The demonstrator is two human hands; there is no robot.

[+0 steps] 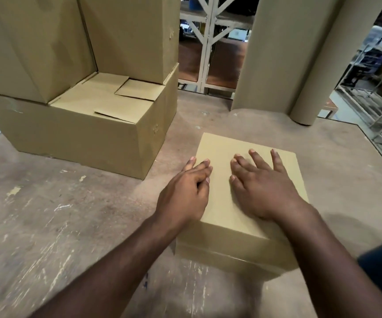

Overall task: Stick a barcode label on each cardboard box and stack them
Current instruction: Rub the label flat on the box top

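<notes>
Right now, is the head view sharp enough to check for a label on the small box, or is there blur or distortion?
Head view: the small box top is fairly sharp and evenly lit, no label visible; both hands, left hand and right hand, cover part of it. Forearms near the bottom edge are blurred; wide-angle bending tilts the stacked boxes.

Both hands rest on the small cardboard box (249, 180): right hand (262, 188) flat, left hand (185, 196) at its edge, apparently loosely curled.
</notes>
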